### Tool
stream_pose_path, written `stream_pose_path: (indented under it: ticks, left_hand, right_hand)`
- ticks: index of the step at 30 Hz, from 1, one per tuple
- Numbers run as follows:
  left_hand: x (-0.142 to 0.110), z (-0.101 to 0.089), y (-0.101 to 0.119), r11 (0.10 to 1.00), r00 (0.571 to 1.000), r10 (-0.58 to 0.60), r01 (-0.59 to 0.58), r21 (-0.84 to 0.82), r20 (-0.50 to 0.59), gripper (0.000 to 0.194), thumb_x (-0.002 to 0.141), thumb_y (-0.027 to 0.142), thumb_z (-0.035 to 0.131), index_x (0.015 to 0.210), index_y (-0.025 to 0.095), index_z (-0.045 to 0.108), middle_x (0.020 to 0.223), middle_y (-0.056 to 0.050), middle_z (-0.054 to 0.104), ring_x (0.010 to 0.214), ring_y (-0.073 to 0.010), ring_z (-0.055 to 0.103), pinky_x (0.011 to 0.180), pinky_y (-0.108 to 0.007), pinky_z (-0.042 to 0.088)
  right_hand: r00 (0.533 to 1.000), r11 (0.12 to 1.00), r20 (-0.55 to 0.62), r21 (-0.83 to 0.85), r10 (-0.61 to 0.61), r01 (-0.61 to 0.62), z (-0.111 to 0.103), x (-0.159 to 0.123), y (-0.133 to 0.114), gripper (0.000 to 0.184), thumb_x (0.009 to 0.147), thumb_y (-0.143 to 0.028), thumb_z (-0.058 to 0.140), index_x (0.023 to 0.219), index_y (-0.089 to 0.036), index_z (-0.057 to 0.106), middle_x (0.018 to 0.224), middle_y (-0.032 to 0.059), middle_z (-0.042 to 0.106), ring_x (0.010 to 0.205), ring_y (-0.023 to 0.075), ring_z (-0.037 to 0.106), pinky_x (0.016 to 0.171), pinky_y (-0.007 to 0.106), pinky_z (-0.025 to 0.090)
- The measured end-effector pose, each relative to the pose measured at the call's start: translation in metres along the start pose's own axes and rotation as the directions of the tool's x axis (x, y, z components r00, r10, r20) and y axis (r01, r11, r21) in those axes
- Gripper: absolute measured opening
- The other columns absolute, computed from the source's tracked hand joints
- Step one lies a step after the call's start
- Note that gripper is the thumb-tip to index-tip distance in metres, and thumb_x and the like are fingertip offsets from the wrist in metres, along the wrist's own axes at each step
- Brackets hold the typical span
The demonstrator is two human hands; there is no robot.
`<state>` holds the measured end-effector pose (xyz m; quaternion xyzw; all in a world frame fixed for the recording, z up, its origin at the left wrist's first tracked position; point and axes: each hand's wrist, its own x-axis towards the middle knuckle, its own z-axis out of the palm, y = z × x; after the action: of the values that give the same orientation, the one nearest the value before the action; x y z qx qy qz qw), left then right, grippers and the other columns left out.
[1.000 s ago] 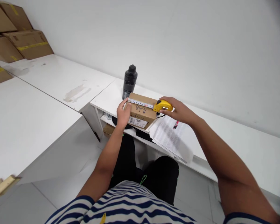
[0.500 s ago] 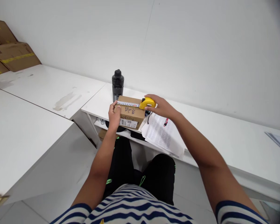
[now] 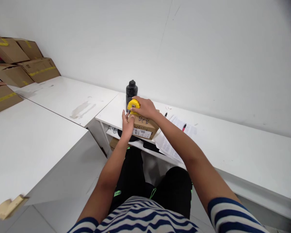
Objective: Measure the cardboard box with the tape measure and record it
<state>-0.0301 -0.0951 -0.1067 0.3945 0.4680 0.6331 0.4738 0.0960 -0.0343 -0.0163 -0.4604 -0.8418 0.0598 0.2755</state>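
A small brown cardboard box (image 3: 145,127) with a white label stands at the near edge of a white desk (image 3: 232,152). My right hand (image 3: 145,108) is closed round a yellow tape measure (image 3: 133,104) above the box's left end. My left hand (image 3: 127,122) is at the box's left side just below the tape measure, fingers pinched at the tape's tip. Almost no tape shows between the two hands.
A black bottle (image 3: 131,91) stands just behind the box. Printed papers (image 3: 174,142) and a red pen (image 3: 184,127) lie to the box's right. A second white table (image 3: 26,136) is on the left, with several cardboard boxes (image 3: 40,69) stacked at the far left.
The tape was stretched along the box's top. My right hand has carried the tape measure left to the box's left end, and the tape has gone back in.
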Motion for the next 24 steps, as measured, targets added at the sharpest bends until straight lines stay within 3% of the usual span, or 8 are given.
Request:
stream_pose_path:
  ticks: [4,7,10,15,19,24]
  left_hand:
    - [-0.036,0.022,-0.006,0.975,0.982,-0.188,0.189,-0.114,0.020,0.097,0.087,0.043,0.068,0.160,0.033,0.005,0.164,-0.010,0.032,0.143,-0.0260,0.046,0.111,-0.038,0.045]
    - [-0.055,0.034,-0.009,0.995,0.996,-0.090,0.089,-0.037,-0.024,0.103,0.084,0.045,0.072,0.160,0.031,0.004,0.163,-0.011,0.033,0.147,-0.0267,0.040,0.117,-0.040,0.040]
    - [-0.040,0.032,-0.003,0.979,0.986,0.102,-0.075,0.187,-0.135,0.091,0.083,0.047,0.072,0.156,0.027,0.023,0.164,-0.013,0.029,0.152,-0.0290,0.028,0.123,-0.042,0.029]
    - [0.003,0.021,0.000,0.910,0.977,0.211,-0.203,0.362,0.017,0.051,0.085,0.038,0.068,0.131,0.022,0.053,0.140,-0.013,0.053,0.132,-0.0260,0.052,0.113,-0.039,0.041]
    - [-0.002,0.024,-0.008,0.856,0.947,0.314,-0.254,0.451,-0.062,0.046,0.084,0.038,0.068,0.125,0.021,0.055,0.131,-0.012,0.056,0.129,-0.0252,0.054,0.111,-0.040,0.040]
    - [-0.010,0.028,-0.010,0.852,0.947,0.316,-0.254,0.458,-0.062,0.047,0.084,0.040,0.068,0.125,0.021,0.054,0.130,-0.012,0.056,0.127,-0.0255,0.054,0.109,-0.040,0.042]
  right_hand:
    - [0.952,0.949,-0.090,-0.095,0.293,-0.301,-0.011,-0.015,0.013,0.053,0.086,-0.052,0.058,0.129,-0.021,0.056,0.111,0.0144,0.074,0.097,0.0367,0.068,0.084,0.048,0.051]
    - [0.926,0.918,-0.105,-0.129,0.363,-0.375,-0.014,-0.023,0.020,0.054,0.088,-0.049,0.055,0.132,-0.020,0.053,0.117,0.0150,0.072,0.101,0.0365,0.066,0.084,0.047,0.051]
    - [0.952,0.946,-0.062,-0.109,0.300,-0.306,-0.015,-0.027,0.026,0.057,0.089,-0.049,0.054,0.140,-0.022,0.049,0.131,0.0129,0.066,0.109,0.0347,0.064,0.088,0.046,0.051]
    - [0.985,0.983,0.040,-0.088,0.167,-0.163,-0.014,-0.022,0.028,0.061,0.091,-0.046,0.055,0.147,-0.025,0.045,0.137,0.0104,0.062,0.115,0.0325,0.062,0.092,0.045,0.049]
    - [0.985,0.985,0.109,-0.125,0.133,-0.119,-0.016,-0.017,0.023,0.059,0.092,-0.046,0.053,0.146,-0.026,0.045,0.131,0.0118,0.064,0.109,0.0334,0.063,0.086,0.044,0.050]
    - [0.983,0.979,0.171,-0.203,0.069,-0.034,-0.025,-0.023,0.024,0.056,0.092,-0.043,0.053,0.144,-0.024,0.045,0.127,0.0140,0.064,0.104,0.0326,0.063,0.080,0.040,0.050]
